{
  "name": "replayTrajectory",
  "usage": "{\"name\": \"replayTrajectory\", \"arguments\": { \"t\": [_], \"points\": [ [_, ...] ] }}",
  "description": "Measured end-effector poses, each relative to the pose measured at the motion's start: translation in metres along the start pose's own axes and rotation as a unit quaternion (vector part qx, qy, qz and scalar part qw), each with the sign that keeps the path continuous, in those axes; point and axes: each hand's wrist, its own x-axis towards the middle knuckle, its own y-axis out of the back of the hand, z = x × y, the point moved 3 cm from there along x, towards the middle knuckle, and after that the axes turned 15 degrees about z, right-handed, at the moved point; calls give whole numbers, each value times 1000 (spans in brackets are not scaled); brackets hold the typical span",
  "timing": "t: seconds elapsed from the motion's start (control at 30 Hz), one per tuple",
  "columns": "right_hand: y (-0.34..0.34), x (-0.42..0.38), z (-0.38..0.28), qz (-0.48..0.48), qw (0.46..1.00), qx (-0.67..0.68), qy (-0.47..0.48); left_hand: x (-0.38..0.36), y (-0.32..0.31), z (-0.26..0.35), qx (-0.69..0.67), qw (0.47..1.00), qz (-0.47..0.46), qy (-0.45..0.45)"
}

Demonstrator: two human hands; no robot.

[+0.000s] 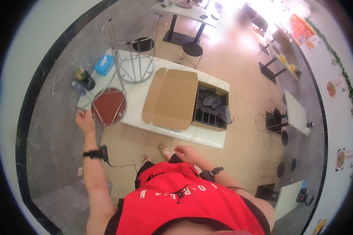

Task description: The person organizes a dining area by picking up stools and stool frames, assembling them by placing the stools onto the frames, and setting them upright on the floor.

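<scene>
My left hand (85,120) is closed, its fingers curled at the left edge of an upturned stool (109,105) with a reddish-brown seat. Hand and seat rim meet or nearly meet; whether the fingers grip the rim is hidden. The stool's metal legs point up from the left end of a white marble-look table (135,117). My right hand (187,154) hangs in front of my body, below the table's near edge, with loosely bent fingers and nothing visible in it. An open cardboard box (174,100) lies on the table, its lid folded to the left.
Dark trays and grey wrapping (213,102) fill the box. A second upturned stool (136,70), a blue tissue box (104,64), a black container (84,79) and a bottle (78,88) stand on the table. A grey wall (59,129) runs along the left; other tables and stools stand around.
</scene>
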Motion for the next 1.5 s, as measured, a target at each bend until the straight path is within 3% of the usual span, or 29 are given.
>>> {"name": "replayTrajectory", "arguments": {
  "t": [0.07,0.1,0.17,0.2,0.27,0.37,0.5,0.57,0.6,0.67,0.7,0.8,0.87,1.0,1.03,1.07,1.2,1.23,1.33,1.37,1.43,1.5],
  "points": [
    [-17,18,-4,-10,999,22,35,-27,15,47,10,997,30,69],
    [-22,33,-9,-33,996,38,73,-35,21,67,7,997,39,63],
    [-27,52,-46,-112,975,5,192,-43,44,98,-34,983,117,137],
    [-35,60,-58,-135,970,18,201,-43,52,113,-11,983,132,129],
    [-51,58,-94,-3,907,60,416,-43,84,139,25,961,162,224],
    [-82,53,-122,-109,838,69,531,-50,107,191,56,930,194,307],
    [-146,22,-110,-259,765,130,575,-62,159,210,36,895,262,359],
    [-165,10,-112,-345,730,112,579,-64,190,207,18,903,228,363],
    [-171,4,-118,-371,711,112,587,-62,215,199,22,894,260,364],
    [-171,-1,-132,-354,695,180,600,-63,252,173,-3,921,191,341],
    [-171,-8,-140,-374,680,179,604,-67,272,168,-1,915,216,341],
    [-175,-23,-186,-338,693,201,605,-64,340,148,6,892,224,394],
    [-190,-27,-209,-316,749,168,557,-64,390,116,29,884,118,452],
    [-235,-32,-234,-252,769,108,578,-105,466,43,60,852,92,513],
    [-245,-31,-239,-265,770,100,571,-114,471,49,109,879,77,457],
    [-257,-28,-242,-292,814,31,501,-125,476,56,160,901,60,399],
    [-297,-10,-229,-339,910,-93,219,-261,491,15,75,832,84,544],
    [-311,-3,-218,-345,908,-99,216,-296,490,8,83,813,104,567],
    [-349,25,-183,-292,949,-80,93,-366,461,-12,49,741,206,637],
    [-360,32,-171,-296,947,-86,91,-372,450,-20,48,735,210,643],
    [-385,54,-141,-272,957,-95,39,-374,427,-38,29,773,186,605],
    [-409,73,-125,-284,957,-56,21,-371,421,-80,39,744,163,647]
  ]
}}
